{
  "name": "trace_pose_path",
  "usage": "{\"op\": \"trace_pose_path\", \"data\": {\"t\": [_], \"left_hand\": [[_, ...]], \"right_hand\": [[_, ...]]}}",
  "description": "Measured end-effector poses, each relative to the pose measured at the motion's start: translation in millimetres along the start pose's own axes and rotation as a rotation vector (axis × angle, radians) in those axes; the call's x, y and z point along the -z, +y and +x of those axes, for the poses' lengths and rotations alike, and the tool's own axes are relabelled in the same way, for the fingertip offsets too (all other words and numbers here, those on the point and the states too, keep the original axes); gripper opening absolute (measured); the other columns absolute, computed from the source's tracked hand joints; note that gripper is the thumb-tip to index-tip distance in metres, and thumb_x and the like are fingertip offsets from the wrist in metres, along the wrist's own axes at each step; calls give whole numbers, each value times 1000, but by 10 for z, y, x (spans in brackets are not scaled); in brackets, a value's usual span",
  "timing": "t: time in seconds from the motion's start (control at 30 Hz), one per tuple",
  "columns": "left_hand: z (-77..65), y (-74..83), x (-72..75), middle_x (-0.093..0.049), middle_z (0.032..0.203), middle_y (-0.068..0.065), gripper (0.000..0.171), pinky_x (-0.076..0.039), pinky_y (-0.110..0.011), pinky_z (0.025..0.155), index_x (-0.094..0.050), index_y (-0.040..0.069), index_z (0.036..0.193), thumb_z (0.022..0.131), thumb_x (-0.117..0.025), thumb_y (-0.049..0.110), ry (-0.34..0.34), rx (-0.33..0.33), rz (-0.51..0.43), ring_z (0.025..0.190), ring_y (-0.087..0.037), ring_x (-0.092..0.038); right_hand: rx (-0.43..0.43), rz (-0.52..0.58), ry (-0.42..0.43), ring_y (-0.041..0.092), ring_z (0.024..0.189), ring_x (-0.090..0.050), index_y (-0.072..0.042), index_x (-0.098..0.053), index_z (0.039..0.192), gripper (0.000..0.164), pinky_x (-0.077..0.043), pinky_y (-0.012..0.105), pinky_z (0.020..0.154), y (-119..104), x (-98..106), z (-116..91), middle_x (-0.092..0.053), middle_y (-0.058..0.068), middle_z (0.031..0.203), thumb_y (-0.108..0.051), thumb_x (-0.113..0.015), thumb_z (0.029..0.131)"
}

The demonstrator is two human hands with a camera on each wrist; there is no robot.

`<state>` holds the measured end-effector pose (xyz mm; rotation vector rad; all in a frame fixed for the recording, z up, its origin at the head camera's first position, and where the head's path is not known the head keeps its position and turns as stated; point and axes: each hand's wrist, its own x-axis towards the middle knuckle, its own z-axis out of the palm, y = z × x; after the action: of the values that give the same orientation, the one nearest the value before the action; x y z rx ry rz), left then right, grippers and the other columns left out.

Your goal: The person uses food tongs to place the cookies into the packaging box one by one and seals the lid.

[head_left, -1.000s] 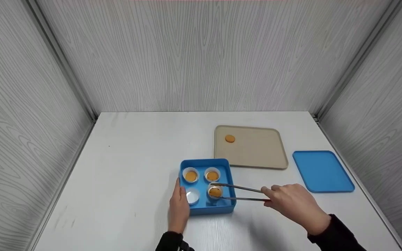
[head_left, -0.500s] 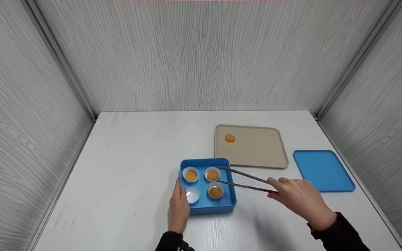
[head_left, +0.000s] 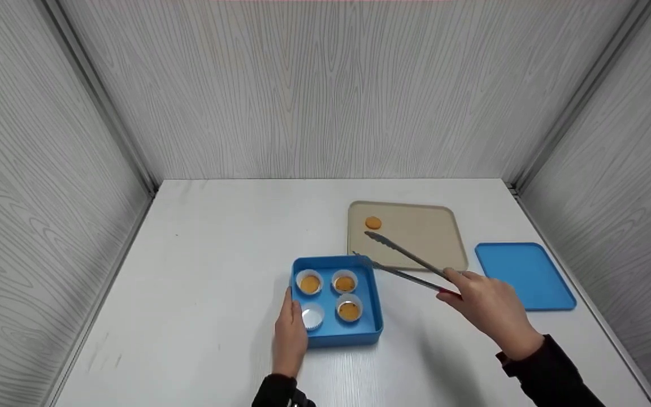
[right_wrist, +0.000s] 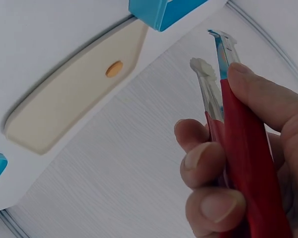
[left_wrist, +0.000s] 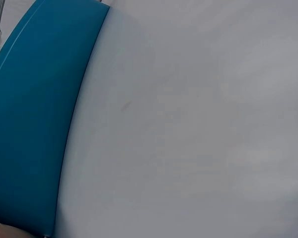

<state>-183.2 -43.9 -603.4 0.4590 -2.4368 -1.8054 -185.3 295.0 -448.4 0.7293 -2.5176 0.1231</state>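
At the near middle of the table in the head view, my left hand holds the left wall of a blue box. Inside it stand white paper cups; the upper-left, upper-right and lower-right cups each bear an orange-brown cookie. The lower-left cup shows only white, partly behind my thumb. My right hand grips metal tongs by their red handles. Their tips are apart with nothing between, below a round cookie on the beige tray. The left wrist view shows mostly the box wall.
Behind the box and to its right lies the beige tray. A flat blue lid or tray is at the table's right side. Grey wood-grain panels enclose the back and both sides of the white table.
The tongs have left the cookie in the lower-right cup and swung up and away from me to the tray's near-left part, their tips spreading wider. My left hand and the box stay put.
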Motion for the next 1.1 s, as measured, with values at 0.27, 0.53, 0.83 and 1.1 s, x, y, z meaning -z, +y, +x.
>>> {"op": "trace_pose_path", "data": {"t": [0.27, 0.53, 0.83, 1.1], "left_hand": [[5, -16, -19, -30, 166, -13, 55, -25, -53, 124, -24, 7, 163, 113, -34, 28, -3, -3, -5, 154, -33, -26], [-3, -5, -33, -30, 166, -14, 54, -24, -53, 124, -24, 4, 162, 114, -33, 26, 8, -24, -21, 154, -33, -26], [-20, -22, -36, -32, 165, -13, 53, -24, -52, 124, -27, 7, 162, 113, -34, 25, 20, -20, -29, 153, -32, -28], [-12, -28, -39, -31, 166, -13, 53, -25, -52, 124, -25, 6, 162, 113, -34, 25, 9, -10, -26, 154, -32, -27]], "right_hand": [[-137, 45, -34, 15, 45, -43, -7, -64, 96, 35, -30, 28, 38, 63, -114, 77, -52, -1, 60, -20, -90, 78], [-248, 80, -114, 22, 47, -50, -11, -57, 82, 31, -36, 35, 38, 181, -268, 167, -60, 2, 64, -22, -87, 83], [-315, 120, -182, 20, 49, -45, -13, -51, 76, 36, -32, 34, 41, 291, -435, 249, -50, 0, 61, -25, -84, 87], [-365, 144, -258, 23, 53, -54, -11, -57, 77, 30, -39, 38, 44, 361, -572, 323, -58, 4, 64, -26, -81, 89]]}}
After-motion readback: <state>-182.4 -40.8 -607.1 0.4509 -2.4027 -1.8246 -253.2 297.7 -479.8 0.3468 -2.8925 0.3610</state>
